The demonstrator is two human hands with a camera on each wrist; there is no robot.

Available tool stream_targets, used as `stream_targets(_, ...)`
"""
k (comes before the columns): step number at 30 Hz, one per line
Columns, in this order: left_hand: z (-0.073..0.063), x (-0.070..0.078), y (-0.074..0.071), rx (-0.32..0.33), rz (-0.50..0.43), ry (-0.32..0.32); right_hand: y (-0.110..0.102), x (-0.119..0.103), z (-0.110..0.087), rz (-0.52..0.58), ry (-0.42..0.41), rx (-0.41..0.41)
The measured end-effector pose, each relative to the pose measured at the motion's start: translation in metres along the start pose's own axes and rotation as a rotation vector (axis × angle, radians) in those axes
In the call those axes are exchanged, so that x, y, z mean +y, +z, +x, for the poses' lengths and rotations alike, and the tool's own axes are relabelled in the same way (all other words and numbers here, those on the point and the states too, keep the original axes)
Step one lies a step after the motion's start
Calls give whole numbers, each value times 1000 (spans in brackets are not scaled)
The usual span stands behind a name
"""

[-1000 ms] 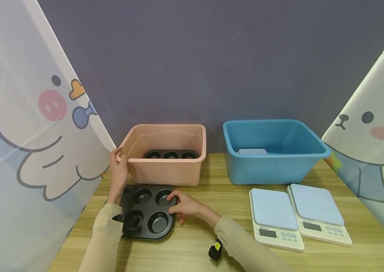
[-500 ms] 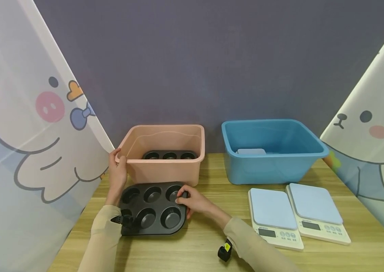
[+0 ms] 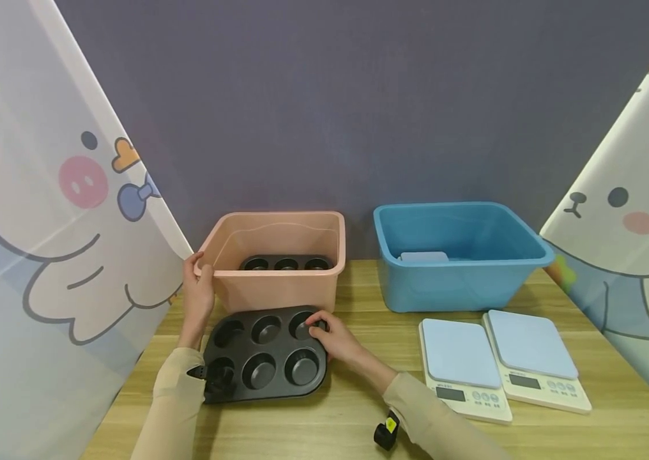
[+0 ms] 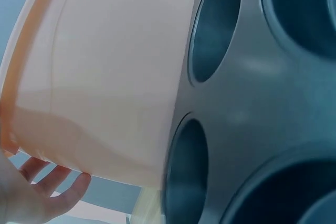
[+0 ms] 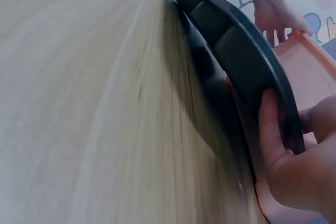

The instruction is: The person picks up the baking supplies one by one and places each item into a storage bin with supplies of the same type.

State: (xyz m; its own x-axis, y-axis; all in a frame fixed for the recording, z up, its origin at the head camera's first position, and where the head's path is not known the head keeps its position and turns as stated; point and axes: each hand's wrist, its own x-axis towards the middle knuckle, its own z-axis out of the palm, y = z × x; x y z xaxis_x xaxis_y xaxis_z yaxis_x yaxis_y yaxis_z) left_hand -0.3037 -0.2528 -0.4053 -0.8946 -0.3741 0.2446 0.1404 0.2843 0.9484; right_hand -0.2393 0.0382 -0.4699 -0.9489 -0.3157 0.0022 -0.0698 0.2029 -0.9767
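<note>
Two bare hands are in view, each with its fingers clamped on something. The right hand (image 3: 338, 338) pinches the right edge of a black six-cup muffin tin (image 3: 281, 348), some fingers (image 5: 269, 124) pressed against its underside, others over the top. The left hand (image 3: 198, 297) grips the left front corner of a pink bin (image 3: 278, 291) at its rim. The tin tilts in front of this bin, its right side raised off the wooden worktop (image 3: 370, 383); whether its left side touches down, I cannot tell. Inside the pink bin lies another dark muffin tin (image 3: 271, 260), three cups showing above the front rim. Both forearms wear beige sleeves (image 3: 175, 402). To the right stands a blue bin (image 3: 462, 287) with a pale, flat object (image 3: 423, 256) inside. In front of it are two white kitchen scales (image 3: 461, 351), set side by side. Behind everything rises a plain grey wall (image 3: 324, 115), with cartoon-animal panels (image 3: 8, 191) on either side.
</note>
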Motion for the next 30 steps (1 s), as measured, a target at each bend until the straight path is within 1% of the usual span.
stream_targets(1,0,-1,0,-1,-1,-1,-1,0,-1,0,3,13)
stream_targets(5,0,-1,0,-6,4,-3,-4,0,-3,-58,-18,90)
stream_targets(8,-1,-1,0,-1,8,1,-4,-1,-3,-91,-54,150)
stream_targets(12,-1,0,-1,4,9,9,-4,-3,-3,-74,-103,202)
stream_targets(15,-1,0,-1,1,8,9,-4,-6,-4,-69,-124,229)
stream_targets(19,-1,0,-1,5,-1,8,-6,-11,-6,-75,-137,241)
stream_targets(25,-1,-1,-1,1,-6,12,-11,-17,-12,-48,-132,243)
stream_targets(30,0,-1,0,6,-4,11,-16,-23,-18,-24,-163,250)
